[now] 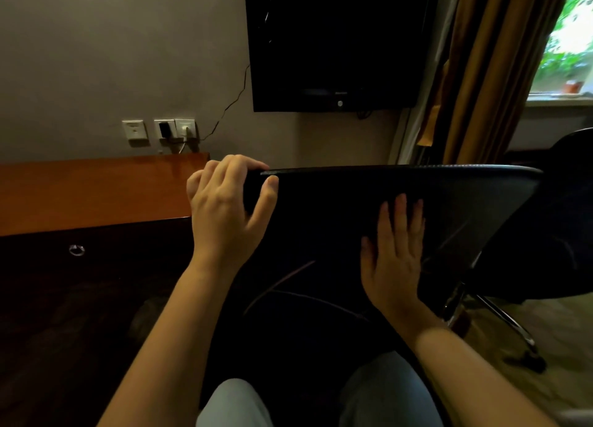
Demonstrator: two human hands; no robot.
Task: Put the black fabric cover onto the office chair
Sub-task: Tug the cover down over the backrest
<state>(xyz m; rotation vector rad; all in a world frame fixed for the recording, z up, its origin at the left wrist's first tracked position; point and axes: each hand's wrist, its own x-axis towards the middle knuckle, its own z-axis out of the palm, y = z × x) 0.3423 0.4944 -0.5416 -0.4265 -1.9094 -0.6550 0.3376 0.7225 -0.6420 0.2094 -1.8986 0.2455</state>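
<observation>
Head view: the black fabric cover (337, 221) lies across the near face of the office chair (494, 311) backrest, straight ahead of the person.
Long axis: the backrest's top edge runs left to right, roughly level.
Left hand (224, 208): fingers curled over the top left corner, thumb on the near face, clamped on the cover there.
Right hand (394, 259): fingers straight and close together, palm flat on the fabric lower down, gripping nothing.
Deciding relation: the top right corner looks glossy, probably still bare. It lies to the right of both hands, and the right hand is nearer.
Surroundings: wooden desk (96, 192) at left, television (337, 41) on the wall above, curtain (481, 73) at right.
</observation>
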